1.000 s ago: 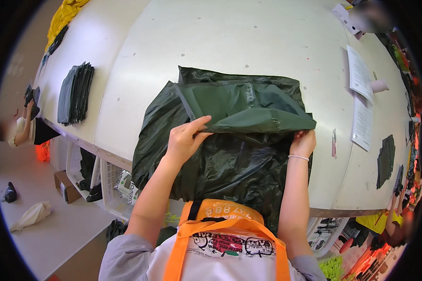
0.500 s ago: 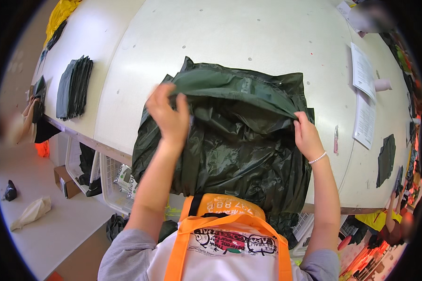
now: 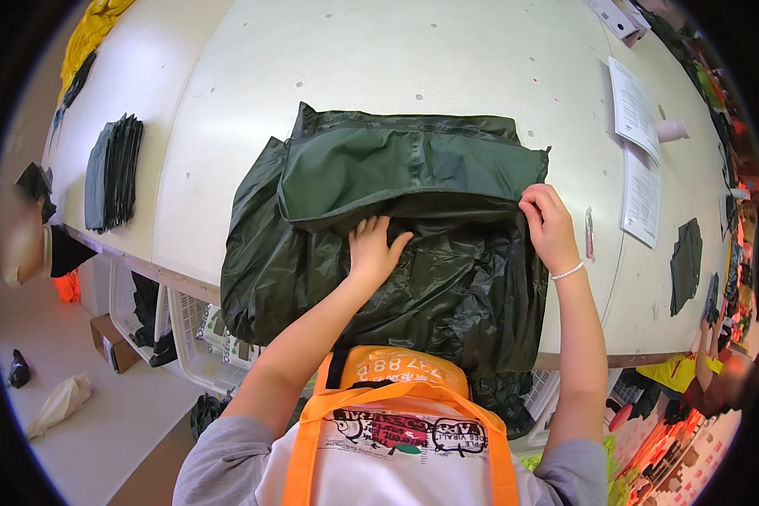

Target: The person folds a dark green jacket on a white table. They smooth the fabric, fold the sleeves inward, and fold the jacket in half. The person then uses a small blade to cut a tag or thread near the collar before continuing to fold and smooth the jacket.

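Note:
A large piece of dark green, shiny thin fabric [image 3: 329, 278] lies crumpled across the front of the table and droops over its edge. At its far side a matte green flap [image 3: 354, 173] is turned back, with a seam down its middle. My left hand [image 3: 375, 251] rests on the shiny part, fingers spread, fingertips at the flap's near edge. My right hand [image 3: 552, 228] pinches the flap's right end between thumb and fingers.
A stack of folded dark cloth [image 3: 114, 173] stands left on the white table [image 3: 253, 76]. Printed sheets [image 3: 637, 110], a slim cutter [image 3: 589, 232] and a dark cloth piece [image 3: 686, 266] lie right. White baskets [image 3: 185, 329] stand below. Co-workers' arms show at both sides.
My left hand has left the flap's left end and come down to the middle of the fabric. The flap now lies flatter and straighter. My right hand stays at its right end.

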Available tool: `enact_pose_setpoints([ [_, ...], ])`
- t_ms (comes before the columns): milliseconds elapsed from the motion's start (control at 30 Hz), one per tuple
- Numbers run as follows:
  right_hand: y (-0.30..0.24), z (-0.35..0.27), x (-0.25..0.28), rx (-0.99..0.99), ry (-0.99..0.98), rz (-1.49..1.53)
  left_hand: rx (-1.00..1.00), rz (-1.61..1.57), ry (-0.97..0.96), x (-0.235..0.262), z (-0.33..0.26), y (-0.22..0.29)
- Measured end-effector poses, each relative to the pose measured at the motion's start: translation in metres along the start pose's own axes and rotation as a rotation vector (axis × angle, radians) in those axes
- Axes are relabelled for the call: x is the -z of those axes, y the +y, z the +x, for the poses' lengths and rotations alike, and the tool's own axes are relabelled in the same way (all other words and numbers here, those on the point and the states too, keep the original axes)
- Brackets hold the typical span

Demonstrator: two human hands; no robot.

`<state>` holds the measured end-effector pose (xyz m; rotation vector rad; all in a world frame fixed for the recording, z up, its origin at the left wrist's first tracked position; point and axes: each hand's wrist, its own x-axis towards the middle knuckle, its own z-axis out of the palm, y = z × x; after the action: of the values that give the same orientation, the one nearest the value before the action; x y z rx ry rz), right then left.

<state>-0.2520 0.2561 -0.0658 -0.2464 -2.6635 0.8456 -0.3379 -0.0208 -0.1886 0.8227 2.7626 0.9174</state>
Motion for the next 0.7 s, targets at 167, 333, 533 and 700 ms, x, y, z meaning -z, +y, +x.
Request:
enact_pose_setpoints([
  [167,0.01,0.017,0.017,-0.007,0.073,-0.053,-0.355,-0.249,0.088,0.031,-0.006,0.011],
  [333,0.069,0.015,0.005,-0.192,-0.08,-0.226,-0.753,-0.154,-0.005,0.066,-0.051,0.028],
  [533,-0.061,-0.02,-0.096,0.286,-0.109,-0.068,-0.515,-0.191,0.203,0.089,-0.029,0.01],
  [700,-0.102,-0.065,-0.154,0.111,-0.44,-0.165,0.117,-0.31,0.329,0.114,0.049,-0.018],
])
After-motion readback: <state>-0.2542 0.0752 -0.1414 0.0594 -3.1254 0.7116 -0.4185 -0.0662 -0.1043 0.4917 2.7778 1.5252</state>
